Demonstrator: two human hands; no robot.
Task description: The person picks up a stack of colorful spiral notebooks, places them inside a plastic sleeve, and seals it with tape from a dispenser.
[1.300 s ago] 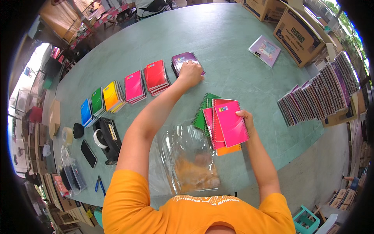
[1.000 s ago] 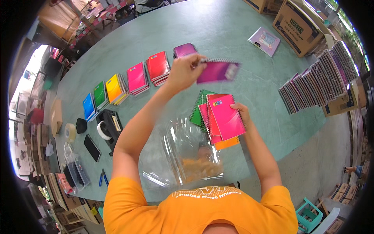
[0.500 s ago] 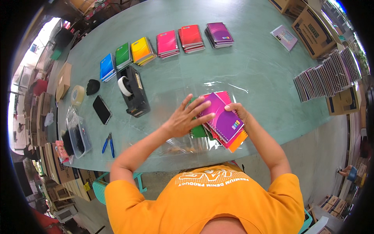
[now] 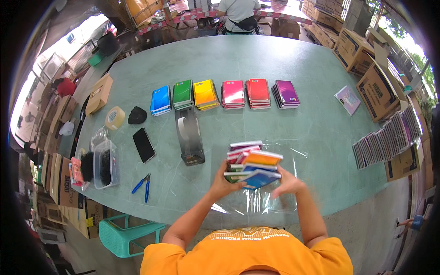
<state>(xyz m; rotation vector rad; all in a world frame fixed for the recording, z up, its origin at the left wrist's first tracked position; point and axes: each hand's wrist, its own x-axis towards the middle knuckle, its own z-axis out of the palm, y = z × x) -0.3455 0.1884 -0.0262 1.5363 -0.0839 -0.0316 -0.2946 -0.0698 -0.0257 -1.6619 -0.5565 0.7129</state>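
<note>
A loose bundle of small spiral notebooks (image 4: 263,158), with purple, pink, orange, green and blue covers, is tilted up so its page edges show. My left hand (image 4: 223,182) is closed around its left side, thumb along the lower front. At the right end, my right hand (image 4: 289,182) is beside the blue notebook (image 4: 260,179), its fingers stretched out and slightly blurred. Beneath the bundle lies a clear plastic sheet (image 4: 231,204) on the green table (image 4: 321,137). Farther back stands a row of notebook piles: blue (image 4: 161,98), green (image 4: 182,93), yellow (image 4: 206,93), pink (image 4: 233,93), red (image 4: 257,92) and purple (image 4: 286,93).
A black tape dispenser (image 4: 189,137), phone (image 4: 144,145), blue-handled pliers (image 4: 141,186), tape roll (image 4: 115,118) and clear plastic bin (image 4: 108,167) sit to the left. On the right are stacked spiral notebooks (image 4: 387,140) and cardboard boxes (image 4: 376,91). Another person (image 4: 239,13) is at the back.
The bundle has turned from lying cover-up to tilted with page edges showing. My left hand has gone from spread over the covers to gripping the left side; my right hand has loosened its hold.
</note>
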